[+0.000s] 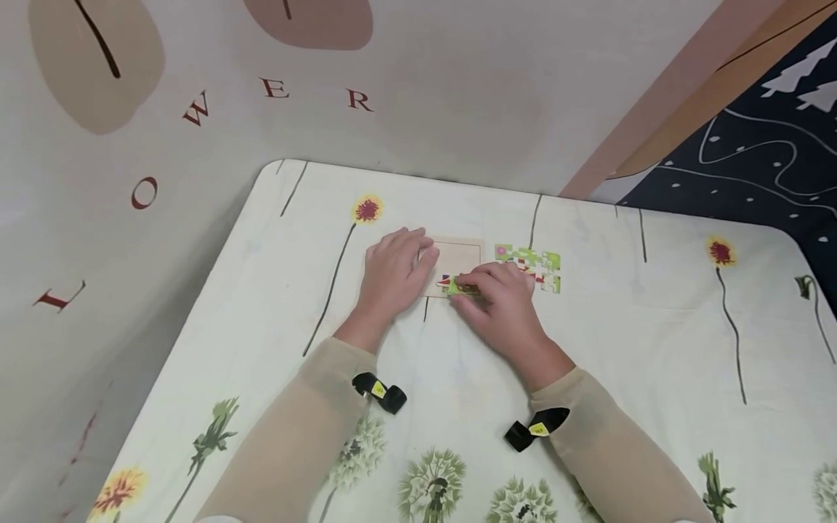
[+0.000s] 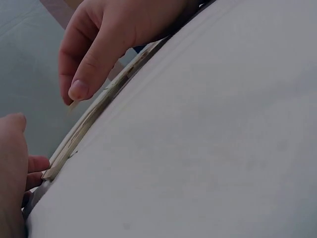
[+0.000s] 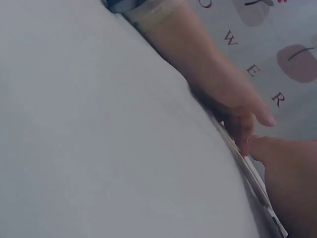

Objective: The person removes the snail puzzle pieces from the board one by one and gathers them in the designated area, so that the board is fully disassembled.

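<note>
A shallow puzzle tray (image 1: 458, 254) in pale wood lies flat on the table. My left hand (image 1: 395, 272) rests at its left side, fingers extended and the thumb over the edge. My right hand (image 1: 503, 305) is over the tray's lower right corner. Between its thumb and fingertips it pinches a thin puzzle piece (image 2: 73, 106), seen edge-on in the left wrist view. Green and red puzzle pieces (image 1: 453, 288) show in the lower part of the tray, partly covered by the right fingers. To the right, a joined block of green pieces (image 1: 551, 260) lies partly behind the right hand.
The table is covered by a white cloth (image 1: 628, 327) printed with flowers and dandelions. A pale wall (image 1: 458, 109) with printed letters stands along its far and left sides. A dark patterned panel (image 1: 752, 160) is at the back right.
</note>
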Tool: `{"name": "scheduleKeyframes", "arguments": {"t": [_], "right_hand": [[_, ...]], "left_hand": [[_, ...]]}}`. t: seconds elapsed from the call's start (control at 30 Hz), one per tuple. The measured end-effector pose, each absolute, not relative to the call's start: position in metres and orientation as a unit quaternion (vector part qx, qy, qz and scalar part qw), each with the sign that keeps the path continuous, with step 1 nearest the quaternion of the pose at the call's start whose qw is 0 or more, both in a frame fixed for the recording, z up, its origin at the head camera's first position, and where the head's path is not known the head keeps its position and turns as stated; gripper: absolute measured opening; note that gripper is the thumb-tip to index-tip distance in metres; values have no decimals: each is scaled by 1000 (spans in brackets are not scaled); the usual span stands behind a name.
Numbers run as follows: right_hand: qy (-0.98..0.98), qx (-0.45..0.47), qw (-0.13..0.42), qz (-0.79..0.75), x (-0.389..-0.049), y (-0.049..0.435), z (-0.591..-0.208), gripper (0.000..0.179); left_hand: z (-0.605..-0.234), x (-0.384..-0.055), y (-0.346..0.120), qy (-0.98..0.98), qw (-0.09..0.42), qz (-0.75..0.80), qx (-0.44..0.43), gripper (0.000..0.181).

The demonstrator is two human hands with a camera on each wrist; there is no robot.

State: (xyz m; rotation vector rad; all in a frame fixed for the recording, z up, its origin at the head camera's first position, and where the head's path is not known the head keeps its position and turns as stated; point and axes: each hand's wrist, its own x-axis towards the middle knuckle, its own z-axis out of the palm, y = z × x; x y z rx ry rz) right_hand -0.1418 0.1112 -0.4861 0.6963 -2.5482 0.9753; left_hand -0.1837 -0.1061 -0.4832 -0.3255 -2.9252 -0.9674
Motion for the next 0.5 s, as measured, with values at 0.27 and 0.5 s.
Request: {"name": "scheduleKeyframes", "arguments": {"t": [0.27, 0.5], "right_hand": [[-899, 234, 161, 334, -144, 130, -486, 25], [-909, 211, 156, 325, -140, 158, -487, 26]], "left_hand": [[-483, -183, -106, -948, 15, -302, -98, 53], [-482, -182, -104, -946, 18, -308, -96, 51]]}}
